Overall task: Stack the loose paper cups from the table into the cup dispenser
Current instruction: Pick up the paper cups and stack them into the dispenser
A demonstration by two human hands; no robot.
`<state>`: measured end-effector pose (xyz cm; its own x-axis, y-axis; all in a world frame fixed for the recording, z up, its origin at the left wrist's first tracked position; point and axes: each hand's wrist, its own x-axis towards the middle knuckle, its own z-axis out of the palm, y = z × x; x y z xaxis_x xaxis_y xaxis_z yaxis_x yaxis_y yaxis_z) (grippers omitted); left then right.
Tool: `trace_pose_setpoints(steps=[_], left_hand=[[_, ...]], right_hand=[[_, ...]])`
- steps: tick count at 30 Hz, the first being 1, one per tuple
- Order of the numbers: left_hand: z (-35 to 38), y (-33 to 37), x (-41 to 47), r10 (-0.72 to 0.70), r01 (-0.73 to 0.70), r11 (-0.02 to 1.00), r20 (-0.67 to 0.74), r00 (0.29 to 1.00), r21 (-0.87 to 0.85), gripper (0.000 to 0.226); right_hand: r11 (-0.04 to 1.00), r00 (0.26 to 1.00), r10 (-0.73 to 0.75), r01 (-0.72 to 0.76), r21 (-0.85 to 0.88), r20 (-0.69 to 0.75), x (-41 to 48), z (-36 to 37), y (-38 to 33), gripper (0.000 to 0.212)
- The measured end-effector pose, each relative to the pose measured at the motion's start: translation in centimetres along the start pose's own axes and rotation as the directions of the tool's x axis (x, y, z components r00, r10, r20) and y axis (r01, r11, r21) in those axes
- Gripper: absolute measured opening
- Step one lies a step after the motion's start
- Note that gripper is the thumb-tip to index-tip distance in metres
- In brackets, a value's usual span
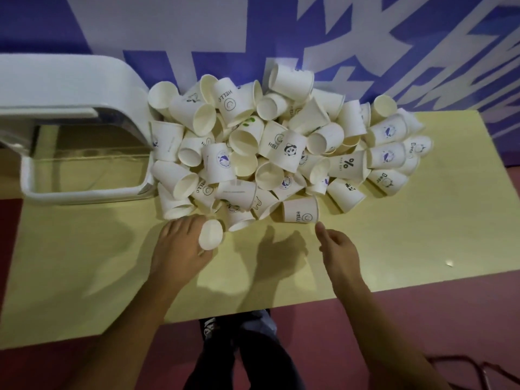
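The left hand (pixel 180 246) hovers low over the yellow table (pixel 394 235) with its fingers curled round a white paper cup (pixel 211 234), which lies on its side at the fingertips with one round end turned up toward the camera; motion blur hides exactly how the fingers sit on it. Just beyond that hand, and spreading away to its right, is the heap of loose cups (pixel 270 147), tumbled at all angles, some printed with a panda, a whale badge or a percent sign. The right hand (pixel 337 249) holds nothing, its fingers loosely bent and one fingertip reaching forward, close to an upside-down HELLO cup (pixel 299 211) at the near edge of the heap but apart from it. The white cup dispenser (pixel 70 88) sits beyond and to the left of the left hand, touching the heap's left side.
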<state>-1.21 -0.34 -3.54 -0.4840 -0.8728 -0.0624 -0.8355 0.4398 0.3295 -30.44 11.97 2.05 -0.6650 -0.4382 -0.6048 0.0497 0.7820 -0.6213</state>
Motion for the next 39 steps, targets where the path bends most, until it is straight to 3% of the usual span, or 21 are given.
trace_pose_setpoints(steps=[2,5,8,12,16,19,21,24,29,33,39], left_hand=[[-1.8,1.4,-1.9,-0.210,0.196,0.943,-0.026,0.977,-0.269,0.056],[-4.0,3.5,-4.6,-0.456,0.368,0.713,0.004,0.890,-0.596,0.064],[-5.0,4.1,-6.1,-0.509,0.355,0.618,-0.013,0.860,-0.701,0.064],[-6.5,4.4,-6.5,-0.513,0.328,0.560,-0.008,0.858,-0.761,0.067],[-8.0,4.1,-6.8,-0.531,0.280,0.562,-0.079,0.844,-0.778,0.063],[-9.1,3.0,-7.0,-0.573,0.278,0.560,-0.122,0.811,-0.780,0.063],[-10.2,1.6,-7.1,-0.602,0.268,0.538,-0.142,0.785,-0.799,0.063],[-12.1,-1.1,-7.2,-0.620,0.228,0.516,-0.177,0.764,-0.825,0.061],[-15.2,-8.1,-7.1,-0.611,0.180,0.531,-0.226,0.759,-0.828,0.058],[-16.9,-15.0,-6.4,-0.592,0.159,0.532,-0.231,0.772,-0.832,0.059],[-18.2,-22.9,-2.2,-0.492,0.136,0.586,-0.217,0.843,-0.799,0.065]], right_hand=[[0.946,0.969,0.231,-0.244,0.212,0.084,1.9,1.2,-1.2,0.065],[0.813,0.887,0.370,-0.453,0.367,0.275,4.4,2.9,-2.6,0.071],[0.737,0.854,0.416,-0.517,0.434,0.311,6.2,4.5,-4.0,0.081],[0.708,0.854,0.470,-0.515,0.482,0.222,7.0,5.5,-5.9,0.062],[0.763,0.907,0.412,-0.397,0.511,0.090,6.6,5.6,-4.8,0.054],[0.893,0.959,0.271,-0.218,0.395,-0.085,5.3,4.4,-3.0,0.092],[0.969,0.986,0.084,-0.047,0.241,-0.145,3.1,3.5,-2.7,0.091],[0.986,0.978,-0.154,0.162,0.048,-0.140,-1.5,2.7,-4.0,0.053],[0.927,0.928,-0.373,0.374,0.029,-0.008,-7.2,5.3,-5.5,0.043],[0.897,0.898,-0.439,0.436,0.074,0.034,-12.8,11.8,-7.1,0.026],[0.826,0.818,-0.562,0.551,0.116,0.118,-17.9,22.4,-10.1,0.051]])
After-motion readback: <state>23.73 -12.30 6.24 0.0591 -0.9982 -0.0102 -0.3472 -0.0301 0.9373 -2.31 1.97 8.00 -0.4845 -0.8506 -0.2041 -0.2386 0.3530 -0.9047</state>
